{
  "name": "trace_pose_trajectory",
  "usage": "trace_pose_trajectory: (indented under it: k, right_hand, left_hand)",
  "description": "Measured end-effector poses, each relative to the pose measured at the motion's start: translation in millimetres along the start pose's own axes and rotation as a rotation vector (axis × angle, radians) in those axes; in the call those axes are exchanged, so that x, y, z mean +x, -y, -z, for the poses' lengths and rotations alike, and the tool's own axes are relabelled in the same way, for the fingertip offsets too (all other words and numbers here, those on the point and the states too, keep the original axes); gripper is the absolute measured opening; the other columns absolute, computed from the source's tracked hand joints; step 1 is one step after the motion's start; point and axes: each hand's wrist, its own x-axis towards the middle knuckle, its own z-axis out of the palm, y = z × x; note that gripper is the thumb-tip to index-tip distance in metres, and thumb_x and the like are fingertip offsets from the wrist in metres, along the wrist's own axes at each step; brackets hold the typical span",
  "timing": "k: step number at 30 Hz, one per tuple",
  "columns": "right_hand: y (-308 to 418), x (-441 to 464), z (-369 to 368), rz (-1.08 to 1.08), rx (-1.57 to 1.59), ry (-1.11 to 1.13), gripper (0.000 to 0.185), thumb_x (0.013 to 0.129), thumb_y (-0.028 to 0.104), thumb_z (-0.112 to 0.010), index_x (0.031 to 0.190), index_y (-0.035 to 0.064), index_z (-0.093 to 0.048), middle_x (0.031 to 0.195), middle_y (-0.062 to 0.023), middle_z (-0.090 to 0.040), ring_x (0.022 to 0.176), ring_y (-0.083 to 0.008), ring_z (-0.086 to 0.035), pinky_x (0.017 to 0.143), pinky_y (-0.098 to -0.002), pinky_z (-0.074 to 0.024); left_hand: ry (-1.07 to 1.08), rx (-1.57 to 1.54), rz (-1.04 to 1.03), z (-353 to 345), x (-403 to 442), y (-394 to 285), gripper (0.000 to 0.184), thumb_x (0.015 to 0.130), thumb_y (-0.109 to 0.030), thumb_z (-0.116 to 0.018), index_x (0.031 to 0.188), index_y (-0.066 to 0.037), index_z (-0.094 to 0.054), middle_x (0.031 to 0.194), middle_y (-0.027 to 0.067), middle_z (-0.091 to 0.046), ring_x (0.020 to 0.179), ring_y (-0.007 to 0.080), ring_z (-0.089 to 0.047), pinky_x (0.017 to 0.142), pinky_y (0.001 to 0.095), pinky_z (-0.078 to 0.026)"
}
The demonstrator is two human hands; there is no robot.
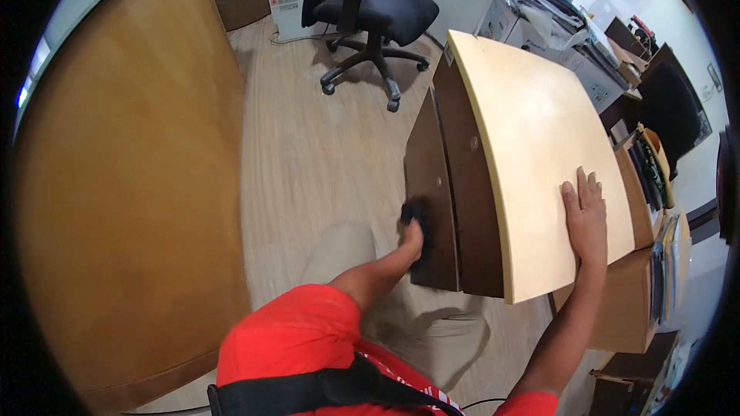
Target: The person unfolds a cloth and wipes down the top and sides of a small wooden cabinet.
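Observation:
A cabinet with a pale wood top (539, 131) and dark brown drawer fronts (432, 200) stands at an angle before me. My right hand (587, 216) lies flat on the top near its right side, fingers stretched out and holding nothing. Down at the lower drawer front, my left hand (415, 237) is closed on a black cloth (414, 212), pressed to or very close against the brown face. The cloth is blurred, and the fingers are partly hidden by it. Round locks (474, 142) show on the drawer fronts.
A tall brown wooden panel (131, 185) bounds the left side. Beyond the cabinet is a black wheeled office chair (374, 15). Stacked papers on boxes (539, 8) stand behind right, with folders (655, 173) and a cardboard box (617, 304) along the right.

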Motion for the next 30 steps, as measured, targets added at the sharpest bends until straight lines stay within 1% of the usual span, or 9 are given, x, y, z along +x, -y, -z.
trace_pose_trajectory:
  k: [3,7,11,13,17,22,26,27,30]
  right_hand:
    - [3.0,-1.4,5.4,-0.002,-0.014,0.012,0.078,0.099,0.061,-0.045,0.152,0.0047,-0.041,0.159,-0.0293,-0.029,0.149,-0.0455,-0.022,0.122,-0.0522,-0.0173]
    - [5.0,-1.8,5.4,-0.004,-0.053,0.027,0.078,0.098,0.063,-0.046,0.152,0.0071,-0.042,0.159,-0.0273,-0.029,0.15,-0.0449,-0.023,0.121,-0.0538,-0.0183]
    - [9.5,-10.1,13.0,-0.003,-0.046,0.046,0.077,0.098,0.063,-0.045,0.152,0.0092,-0.042,0.16,-0.0262,-0.03,0.15,-0.0444,-0.023,0.122,-0.054,-0.0173]
    - [11.1,-16.6,15.1,0.004,-0.023,0.058,0.074,0.098,0.061,-0.047,0.152,0.0099,-0.042,0.16,-0.0259,-0.03,0.15,-0.0443,-0.022,0.122,-0.0528,-0.0168]
    - [11.7,-31.9,24.8,0.017,-0.006,0.083,0.073,0.097,0.056,-0.052,0.153,0.0101,-0.042,0.16,-0.0244,-0.03,0.15,-0.0431,-0.022,0.123,-0.0499,-0.017]
    - [-2.7,-44.7,30.9,0.022,0.007,0.098,0.076,0.096,0.058,-0.054,0.152,0.0081,-0.042,0.161,-0.0232,-0.03,0.151,-0.0419,-0.021,0.123,-0.0495,-0.0158]
    - [-10.6,-48.9,32.4,0.026,0.005,0.08,0.077,0.096,0.059,-0.052,0.152,0.0071,-0.043,0.16,-0.0232,-0.031,0.151,-0.0414,-0.021,0.123,-0.0488,-0.0152]
    - [-11.1,-50.3,32.2,0.04,0.018,0.073,0.077,0.096,0.06,-0.052,0.152,0.0073,-0.042,0.16,-0.0231,-0.031,0.151,-0.0411,-0.021,0.123,-0.0486,-0.0151]
    - [-13.7,-46.9,30.3,0.035,0.014,0.082,0.076,0.097,0.059,-0.051,0.153,0.0078,-0.041,0.161,-0.0228,-0.03,0.152,-0.0403,-0.02,0.123,-0.0489,-0.0149]
  left_hand:
    - [0.031,-0.142,0.224,-3.6,-38.7,-37.2,0.066,0.101,-0.055,-0.042,0.127,0.001,-0.062,0.121,0.0126,-0.063,0.109,0.0265,-0.057,0.101,0.0388,-0.043]
    - [0.144,-0.055,-0.221,-50.9,7.9,-105.9,0.064,0.104,-0.046,-0.039,0.133,0.009,-0.054,0.136,0.0232,-0.058,0.126,0.036,-0.053,0.106,0.0395,-0.039]
    - [0.026,0.293,-0.587,-84.7,41.0,-158.8,0.059,0.104,-0.043,-0.043,0.123,0.011,-0.06,0.111,0.018,-0.065,0.102,0.0257,-0.061,0.095,0.0388,-0.045]
    - [0.132,0.295,-0.481,-90.3,22.3,-181.2,0.045,0.108,-0.027,-0.04,0.128,0.01,-0.055,0.11,0.0141,-0.064,0.1,0.0241,-0.06,0.091,0.0413,-0.046]
    - [0.219,-0.085,-0.379,-84.2,21.7,-135.4,0.059,0.107,-0.042,-0.039,0.131,0.011,-0.051,0.138,0.0277,-0.054,0.128,0.04,-0.05,0.107,0.0417,-0.039]
    - [0.613,-0.712,-0.386,-83.5,-50.1,-186.8,0.058,0.11,-0.03,-0.036,0.161,-0.007,-0.019,0.16,-0.0008,-0.032,0.143,0.0163,-0.033,0.121,0.0314,-0.023]
    - [0.101,0.473,-0.627,-118.1,96.1,-242.1,0.042,0.104,-0.031,-0.045,0.103,0.005,-0.067,0.098,0.0256,-0.072,0.084,0.037,-0.07,0.072,0.0456,-0.053]
    - [0.201,0.117,-0.463,-128.0,87.9,-261.0,0.046,0.103,-0.032,-0.047,0.094,0.01,-0.065,0.084,0.0224,-0.072,0.079,0.0421,-0.069,0.069,0.0473,-0.051]
    - [-0.052,0.308,-0.51,-141.8,100.9,-220.6,0.041,0.103,-0.027,-0.048,0.1,0.01,-0.066,0.085,0.0167,-0.07,0.082,0.0375,-0.068,0.073,0.046,-0.051]
